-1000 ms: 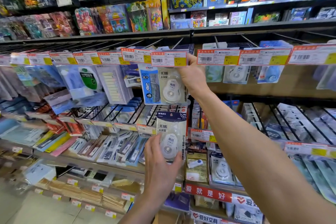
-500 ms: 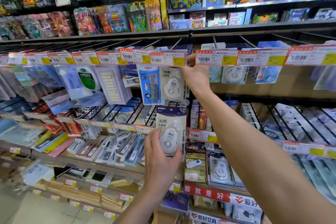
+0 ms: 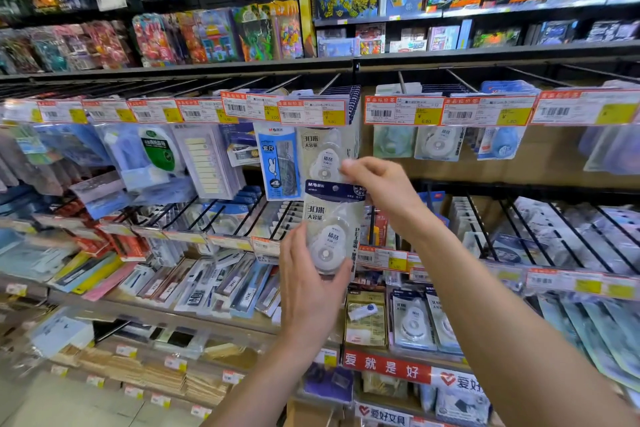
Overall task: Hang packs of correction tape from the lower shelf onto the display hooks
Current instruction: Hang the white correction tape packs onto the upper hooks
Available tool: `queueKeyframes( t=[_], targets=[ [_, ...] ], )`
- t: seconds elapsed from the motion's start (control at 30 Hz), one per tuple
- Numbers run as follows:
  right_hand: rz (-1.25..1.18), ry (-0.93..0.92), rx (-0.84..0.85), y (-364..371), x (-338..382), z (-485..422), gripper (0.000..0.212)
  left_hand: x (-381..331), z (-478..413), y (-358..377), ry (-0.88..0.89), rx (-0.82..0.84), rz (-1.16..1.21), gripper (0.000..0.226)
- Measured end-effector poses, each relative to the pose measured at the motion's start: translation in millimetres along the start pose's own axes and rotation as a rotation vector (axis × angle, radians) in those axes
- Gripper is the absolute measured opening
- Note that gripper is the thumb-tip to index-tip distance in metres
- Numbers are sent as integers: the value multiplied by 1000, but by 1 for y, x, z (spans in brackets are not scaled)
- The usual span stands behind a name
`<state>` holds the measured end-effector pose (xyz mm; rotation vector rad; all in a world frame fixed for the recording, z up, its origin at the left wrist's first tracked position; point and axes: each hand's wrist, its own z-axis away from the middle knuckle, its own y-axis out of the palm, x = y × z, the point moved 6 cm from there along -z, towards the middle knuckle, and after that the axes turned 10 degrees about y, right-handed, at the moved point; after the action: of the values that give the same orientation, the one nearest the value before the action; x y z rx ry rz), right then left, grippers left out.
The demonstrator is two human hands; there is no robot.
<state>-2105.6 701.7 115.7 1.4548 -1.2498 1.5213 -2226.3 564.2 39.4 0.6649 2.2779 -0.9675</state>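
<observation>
Head view, single frame, some motion blur at the fingertips

Position: the pack of correction tape (image 3: 333,218) is held upright in front of the shelving, just below the hung pack (image 3: 323,149) of the same kind. That one hangs on the hook (image 3: 329,83), whose front end is hidden behind a price tag (image 3: 313,113). More packs stand on the lower shelf (image 3: 388,366), to the right of the wrists.

Left hand (image 3: 310,291): wrapped round the bottom of the pack, fingers along the left edge, thumb on the lower right of the clear bubble. Firm hold.

Right hand (image 3: 382,191): at the top right corner of the pack, by the dark blue header, fingers loosely curled. Whether it pinches the header or only touches it, I cannot tell; the fingertips are smeared.

Handling, judged: light item, a thin card back with a clear plastic bubble over the dispenser. The card is stiff enough to hold shape but bends if squeezed, and the bubble may dent. The film looks smooth, so somewhat slippery. Best hold is by the card edges low down for support, with a pinch at the header beside the hang hole to steer that hole onto the hook tip
</observation>
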Motion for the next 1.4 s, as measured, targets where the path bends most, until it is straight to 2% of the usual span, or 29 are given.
queueKeyframes(
  t=[0.07, 0.17, 0.43, 0.57, 0.67, 0.83, 0.97, 1.1, 1.2, 1.3, 1.4],
  targets=[
    [-17, 24, 93, 8, -12, 7, 16, -2, -1, 4, 4, -3, -4, 89],
    [-90, 48, 48, 7, -21, 7, 8, -6, -2, 8, -5, 5, 3, 91],
    [-168, 59, -62, 2, -4, -8, 8, -10, -18, 17, -25, 56, -7, 97],
    [-175, -38, -74, -2, 24, -23, 5, -3, -27, 22, -85, 158, -44, 103],
    [-185, -107, -93, -1, 40, -36, 12, 3, -35, 23, -90, 199, -62, 105],
    [-174, -152, -119, 3, 50, -51, 10, 8, -53, 20, -78, 203, -78, 105],
    [-193, -168, -142, 3, 50, -58, 16, 10, -62, 20, -97, 221, -53, 104],
    [-148, -215, -113, 7, 53, -60, 6, 15, -66, 22, -103, 238, -38, 103],
    [-129, -251, -118, 11, 54, -60, 18, 17, -67, 25, -114, 255, -7, 102],
    [-122, -241, -141, 11, 55, -57, 8, 17, -69, 25, -144, 264, 24, 102],
    [-67, -226, -169, 10, 55, -57, 15, 15, -71, 26, -141, 267, 36, 102]
  ],
)
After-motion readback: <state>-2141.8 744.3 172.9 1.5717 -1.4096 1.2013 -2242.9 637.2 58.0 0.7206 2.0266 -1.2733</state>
